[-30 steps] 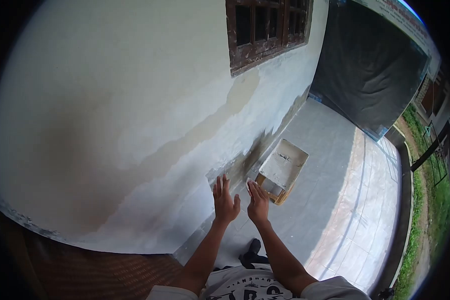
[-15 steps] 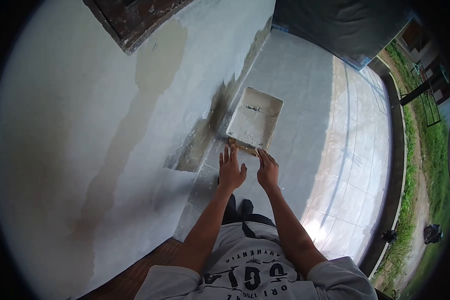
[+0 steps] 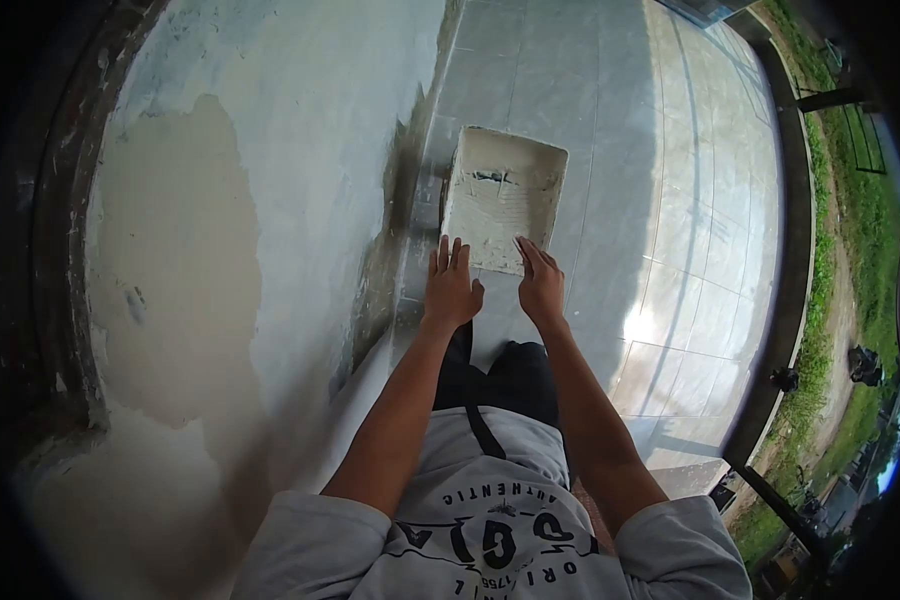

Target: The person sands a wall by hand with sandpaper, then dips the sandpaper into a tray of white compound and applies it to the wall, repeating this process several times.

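A rectangular paint tray [image 3: 502, 205], coated inside with a pale, creamy paint-like layer, lies on the grey tiled floor close to the wall. Its ribbed slope and a dark patch show inside. My left hand [image 3: 453, 290] is at the tray's near left corner, fingers stretched and apart, with nothing held. Beside the near right corner is my right hand [image 3: 541, 290], its fingers extended over the edge and nothing seen in it. Whether the fingertips touch the rim I cannot tell.
The wall [image 3: 310, 170] on the left is partly coated, with a beige patch [image 3: 175, 260] and a dark frame [image 3: 65, 220]. Sunlit tiles [image 3: 705, 250] lie to the right, bounded by a low kerb [image 3: 796, 250], with grass [image 3: 855, 200] beyond.
The view has shifted, bringing more of the beige wall patch and dark frame in. The wooden piece seen at the tray's near edge no longer shows. Both hands remain at that edge.
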{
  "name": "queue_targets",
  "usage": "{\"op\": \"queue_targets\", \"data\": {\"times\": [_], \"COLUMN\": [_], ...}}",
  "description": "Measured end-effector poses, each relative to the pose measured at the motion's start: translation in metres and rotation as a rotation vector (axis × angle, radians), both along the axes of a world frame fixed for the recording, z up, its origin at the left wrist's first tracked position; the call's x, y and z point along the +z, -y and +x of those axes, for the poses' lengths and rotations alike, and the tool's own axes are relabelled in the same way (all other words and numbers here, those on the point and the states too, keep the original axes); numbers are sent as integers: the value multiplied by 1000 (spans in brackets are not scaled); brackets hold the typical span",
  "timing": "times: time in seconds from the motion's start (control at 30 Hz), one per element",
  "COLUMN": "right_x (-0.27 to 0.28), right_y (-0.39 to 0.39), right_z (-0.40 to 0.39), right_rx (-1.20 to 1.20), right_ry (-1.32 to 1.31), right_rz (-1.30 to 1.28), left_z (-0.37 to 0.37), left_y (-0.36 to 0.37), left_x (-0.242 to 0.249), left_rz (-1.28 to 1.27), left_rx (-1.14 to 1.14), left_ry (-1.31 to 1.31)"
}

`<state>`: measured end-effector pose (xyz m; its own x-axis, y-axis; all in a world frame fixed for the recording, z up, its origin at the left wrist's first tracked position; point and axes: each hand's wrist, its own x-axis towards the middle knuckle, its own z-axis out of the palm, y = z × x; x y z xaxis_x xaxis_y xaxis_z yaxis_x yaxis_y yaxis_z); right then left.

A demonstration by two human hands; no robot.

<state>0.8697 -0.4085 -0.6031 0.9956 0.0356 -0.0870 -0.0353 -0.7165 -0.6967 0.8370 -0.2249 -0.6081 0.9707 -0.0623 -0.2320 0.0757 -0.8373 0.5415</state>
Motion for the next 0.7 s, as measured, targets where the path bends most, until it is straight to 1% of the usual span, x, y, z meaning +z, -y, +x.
{"op": "queue_targets", "data": {"times": [0.1,0.17,0.23,0.3,0.33,0.37,0.4,0.43,0.47,0.53,0.57,0.63,0.7], "right_x": [-11,-18,-36,-59,-74,-89,-105,-120,-133,-151,-158,-170,-181], "right_y": [-9,-16,-18,-22,-23,-24,-25,-24,-24,-26,-26,-27,-29], "right_z": [21,39,61,82,93,106,114,120,128,144,150,158,161], "right_rx": [-57,-45,-46,19,12,56,93,75,105,163,165,196,205], "right_ry": [-5,57,1,12,-13,29,64,39,65,129,117,171,183], "right_rz": [63,-86,-84,-93,-89,-123,-158,-159,-207,-261,-258,-269,-294], "left_z": [23,41,59,73,82,93,102,110,119,132,138,144,145], "left_y": [-9,-10,-12,-14,-14,-15,-14,-14,-15,-16,-15,-14,-13], "left_x": [-19,-37,-53,-71,-79,-87,-94,-105,-115,-129,-134,-146,-153], "left_rz": [0,20,10,5,10,17,16,12,20,26,27,51,47], "left_rx": [-97,-107,-123,-136,-150,-163,-163,-184,-198,-205,-205,-145,-141], "left_ry": [-31,15,-4,-32,10,56,68,45,80,139,127,185,196]}}
